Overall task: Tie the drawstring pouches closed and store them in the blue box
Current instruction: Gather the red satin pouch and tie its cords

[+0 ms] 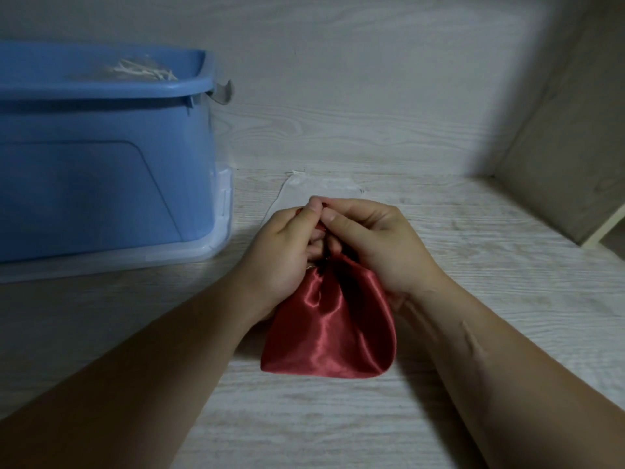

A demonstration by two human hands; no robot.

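Note:
A shiny red satin pouch (329, 333) lies on the pale wood-grain surface in front of me, its gathered neck pointing away. My left hand (287, 248) and my right hand (375, 242) meet above the neck, thumbs and fingertips pinching the red drawstring together; the cord itself is mostly hidden by my fingers. Just beyond my hands lies a flat white pouch (318, 187) with a pale cord at its top. The blue box (101, 157) stands at the left, open, with light-coloured pouches and cords showing inside.
The box has a grey latch (225, 93) on its right end and sits on a clear plastic lid (216, 242). A wood-grain wall rises behind, and a side panel (575, 147) closes the right.

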